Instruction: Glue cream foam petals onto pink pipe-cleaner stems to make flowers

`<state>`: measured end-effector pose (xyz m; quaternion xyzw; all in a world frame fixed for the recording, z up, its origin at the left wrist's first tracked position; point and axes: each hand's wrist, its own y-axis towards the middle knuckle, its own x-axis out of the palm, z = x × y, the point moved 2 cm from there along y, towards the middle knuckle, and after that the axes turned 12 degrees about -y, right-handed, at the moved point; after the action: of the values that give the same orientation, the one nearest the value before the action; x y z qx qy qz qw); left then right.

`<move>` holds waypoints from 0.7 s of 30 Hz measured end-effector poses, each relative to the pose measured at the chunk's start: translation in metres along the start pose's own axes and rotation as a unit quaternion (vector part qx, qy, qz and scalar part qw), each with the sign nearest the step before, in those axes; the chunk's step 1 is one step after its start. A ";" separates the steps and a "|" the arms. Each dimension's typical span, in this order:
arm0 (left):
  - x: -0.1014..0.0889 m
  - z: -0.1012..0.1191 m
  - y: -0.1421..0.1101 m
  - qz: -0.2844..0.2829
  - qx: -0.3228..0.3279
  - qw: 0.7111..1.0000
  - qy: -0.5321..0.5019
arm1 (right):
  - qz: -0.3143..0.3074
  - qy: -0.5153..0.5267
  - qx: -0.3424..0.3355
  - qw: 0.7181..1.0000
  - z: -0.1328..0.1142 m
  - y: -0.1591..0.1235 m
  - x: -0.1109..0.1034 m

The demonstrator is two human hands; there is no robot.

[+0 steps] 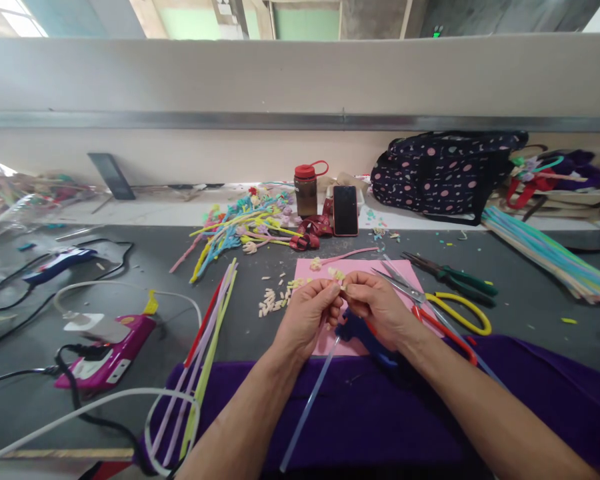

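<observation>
Two bare hands meet over a pink sheet [305,272] on the grey table [260,337]. Left hand [307,317]: fingers [333,291] pinched together on a small pale-yellow fuzzy piece [337,273]. Right hand [380,310]: fingers [354,291] pinched on the same small work, tips nearly touching the left ones. Exact grip points hidden, piece too small to resolve further.

Near side, under the right hand: blue glue gun [373,343], partly covered, clear glue stick [307,410] running out toward the wearer over purple cloth [445,413].

Left of the fingers: short cream cut pieces [269,304], loose, some near the sheet edge. Further left, red, lilac and lime fuzzy stems [213,327] lying lengthwise, ends over the cloth. Then magenta power strip [111,353] with white plug [97,327], blue-and-white corded tool [60,262] beyond it.

Right of the fingers: scissors with yellow handle [465,315], blades over the sheet. Red handle [445,331] right beside; can't tell if same tool. Green-handled pliers [467,283] just past, dark jaws toward the sheet.

Beyond the fingers: pink fuzzy stem [347,255] with cream head, at the sheet's far edge. Past that, phone [345,211] propped upright, brown bottle with red lid [306,193] to its left, heap of coloured fuzzy stems with flower heads [240,230] left of the bottle. Dark patterned bag [440,177] far right, bundle of blue and cream stems [550,253] beside it.
</observation>
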<state>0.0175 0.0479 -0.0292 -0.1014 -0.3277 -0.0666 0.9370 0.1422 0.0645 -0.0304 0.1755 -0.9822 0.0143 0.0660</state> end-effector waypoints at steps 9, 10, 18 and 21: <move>-0.004 0.000 0.001 0.006 0.041 0.999 0.020 | 0.021 -0.023 -0.017 0.999 -0.001 -0.002 0.000; -0.004 0.001 0.001 0.007 0.042 0.999 0.028 | 0.024 -0.027 -0.017 0.999 -0.001 -0.002 0.000; -0.002 0.001 -0.001 -0.006 0.018 0.999 0.030 | 0.000 -0.025 -0.009 1.000 0.000 -0.001 -0.003; 0.000 0.002 -0.002 -0.011 0.017 0.999 0.027 | -0.004 -0.018 -0.009 1.000 0.000 -0.002 -0.003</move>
<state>0.0158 0.0469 -0.0278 -0.0799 -0.3041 -0.0741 0.9464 0.1458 0.0637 -0.0304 0.1791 -0.9826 0.0023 0.0494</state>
